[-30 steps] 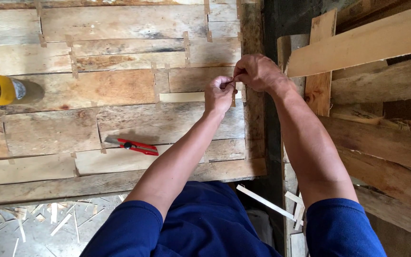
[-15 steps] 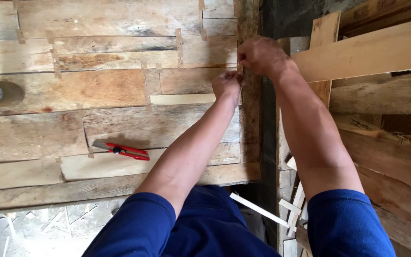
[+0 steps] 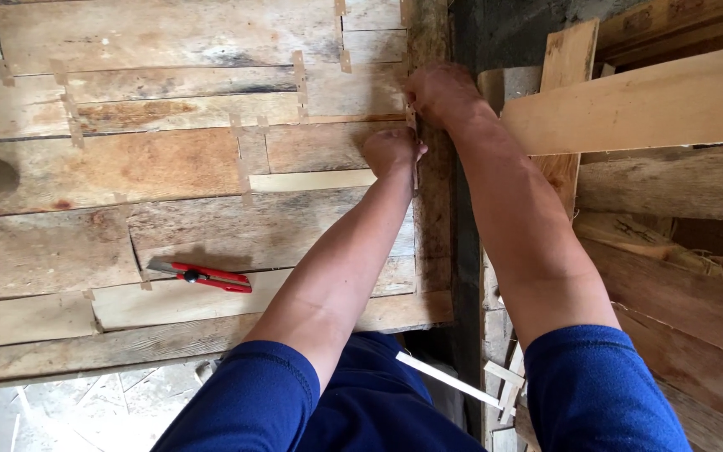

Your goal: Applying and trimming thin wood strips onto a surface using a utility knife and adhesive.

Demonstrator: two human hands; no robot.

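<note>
The desk [image 3: 169,159] is a rough top of worn wooden boards patched together, with small strips of tape over many of the seams. The fingers [image 3: 395,151] of the left hand and those of the right hand [image 3: 437,92] rest at its right edge. A pale thin wood strip [image 3: 311,180] lies on the boards just left of the left fingers. A red utility knife [image 3: 202,275] lies well below and to their left.
</note>
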